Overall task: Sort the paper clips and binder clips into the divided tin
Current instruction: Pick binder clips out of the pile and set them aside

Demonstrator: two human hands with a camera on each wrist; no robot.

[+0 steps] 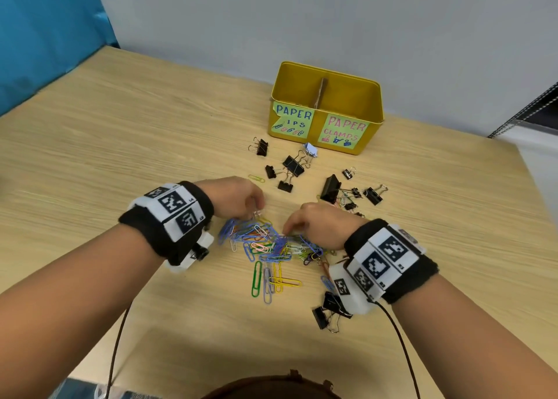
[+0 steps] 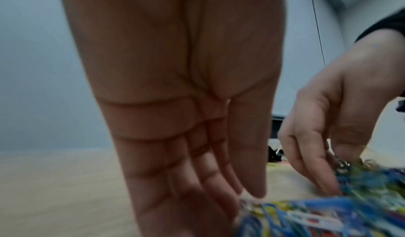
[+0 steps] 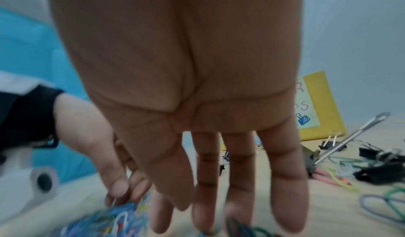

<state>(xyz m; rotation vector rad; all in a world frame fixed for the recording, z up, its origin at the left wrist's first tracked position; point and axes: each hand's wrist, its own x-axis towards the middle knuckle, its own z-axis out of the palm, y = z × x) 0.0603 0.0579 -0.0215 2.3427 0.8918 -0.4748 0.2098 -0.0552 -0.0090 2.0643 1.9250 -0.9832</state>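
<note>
A heap of coloured paper clips point(image 1: 265, 243) lies on the wooden table point(image 1: 120, 145) between my two hands. My left hand point(image 1: 256, 213) reaches down onto the heap's far left edge, where thumb and fingertips pinch a silvery paper clip point(image 2: 247, 204). My right hand point(image 1: 288, 231) has its straight fingers point(image 3: 206, 197) down on the heap's right side. Black binder clips point(image 1: 293, 165) lie scattered beyond the heap. The yellow divided tin point(image 1: 374, 120) stands at the back, labelled for paper clips on the left and paper clamps on the right.
More binder clips point(image 1: 330, 188) sit to the right, and a few others point(image 1: 329, 311) lie under my right wrist. A lone yellow paper clip point(image 1: 256, 178) lies beyond my left hand. A cardboard divider point(image 1: 321, 92) splits the tin. The grey wall stands right behind it.
</note>
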